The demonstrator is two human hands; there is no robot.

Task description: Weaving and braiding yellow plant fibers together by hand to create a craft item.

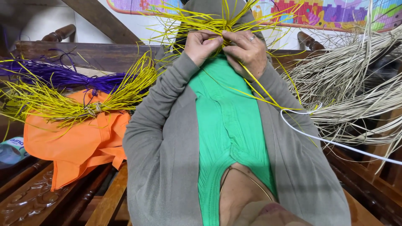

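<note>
Head view. The left hand [203, 44] and the right hand [247, 50] meet at the top of the picture, over the lap. Both are closed narrowly, fingertips pinching the same cluster of yellow strips [217, 25]. The strips fan out above the hands, and a few loose ends trail down across the green top [228, 121].

Handling, as a judgement: the pinch should sit close to the point where the strips cross, with the thumbs opposed, so that no strip slips. The trailing ends are best kept clear of the white cord [335, 142], which lies just beside them on the right sleeve.

Count:
- Hands: two, both on the held strips.
- Ring: one, on the right hand.
- Spare yellow bundle [83, 100]: one, to the left, lying on the orange cloth [75, 142].
- Purple bundle [63, 77]: one, touching the spare yellow bundle.
- Pale straw heap [356, 75]: one, to the right.
- Bottle [10, 150]: one, at the left edge, partly cut off.
- Individual strips: too many to count.

The bundles and the cloth rest on the carved wooden counter [37, 196].
</note>
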